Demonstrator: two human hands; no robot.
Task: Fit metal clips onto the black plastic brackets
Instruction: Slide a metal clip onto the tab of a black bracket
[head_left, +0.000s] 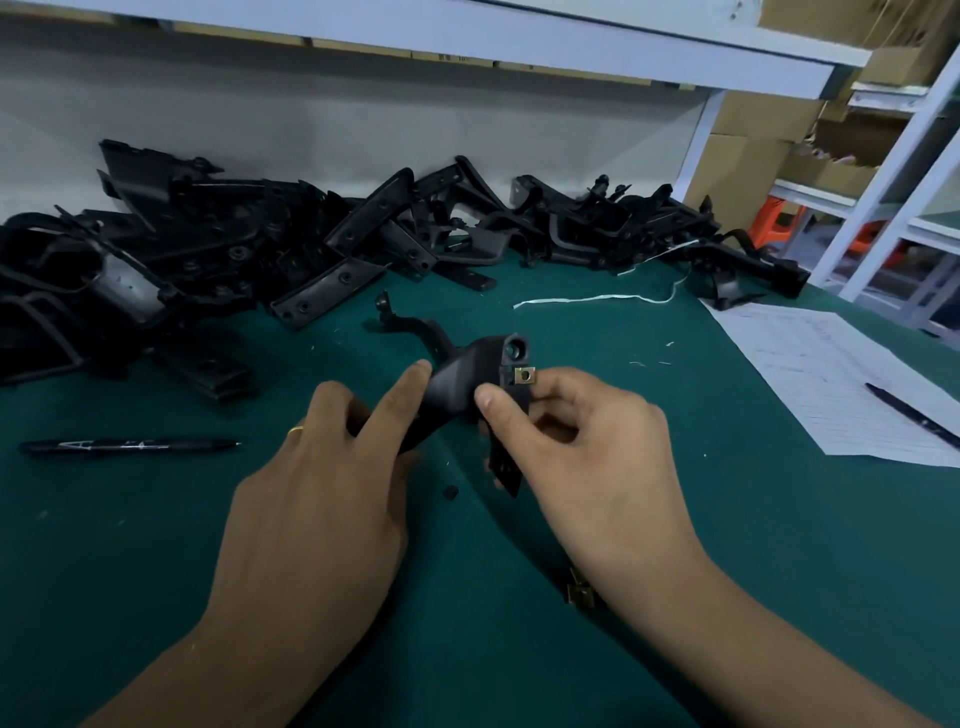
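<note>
Left hand (332, 483) at frame centre gripping a black moulded plastic bracket (462, 379), right hand (582, 441) pinching a small brass-coloured metal clip (524, 375) against its edge, above the green bench (675, 519), heap of black plastic brackets (208, 244) upper left.

Lower part of the black plastic bracket (462, 374) is covered by the left hand (332, 467) and right hand (582, 441); their grip on it cannot be fully seen. Small brass-coloured metal clip (524, 375) at the bracket's edge: seated or loose, cannot tell. Second metal clip (581, 592) on the green tabletop (156, 519) is partly behind the right wrist, blurred. Lined white paper sheet (831, 374): print unreadable, cut by the right edge. Pile of black plastic parts (208, 249) runs off the left edge.
</note>
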